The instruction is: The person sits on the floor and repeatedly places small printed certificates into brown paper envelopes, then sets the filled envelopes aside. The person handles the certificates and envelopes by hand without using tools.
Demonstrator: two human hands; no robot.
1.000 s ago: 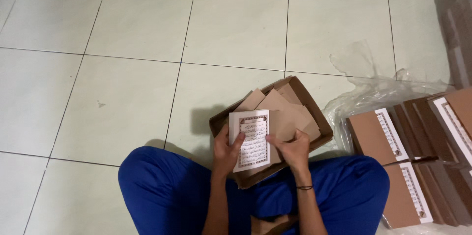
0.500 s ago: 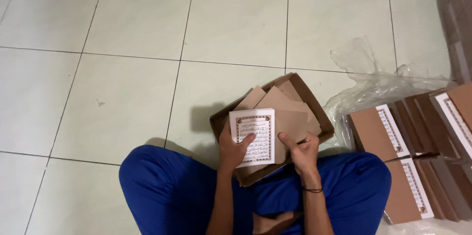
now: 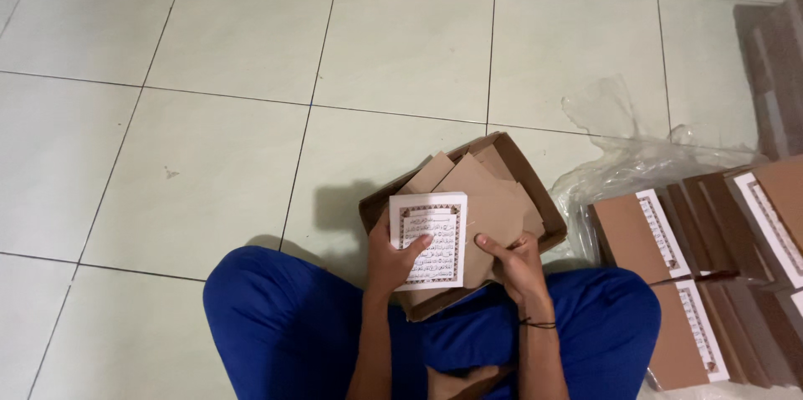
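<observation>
White booklet (image 3: 429,241) gripped by left hand (image 3: 391,256), fingers curled over cover; right hand (image 3: 517,264) fingers loosely pinch brown cardboard sheet (image 3: 489,216).

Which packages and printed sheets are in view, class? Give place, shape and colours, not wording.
Printed card: left hand, rectangular, white, ornate dark border.
Cardboard box: floor, by the knees, brown, open.
Brown booklets: right, stacked, white printed strips.
Plastic wrap: behind them, clear, crumpled.

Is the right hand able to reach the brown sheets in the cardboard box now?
Probably yes: the right hand already lies at the edge of the brown sheets in the cardboard box, and nothing covers them.
</observation>
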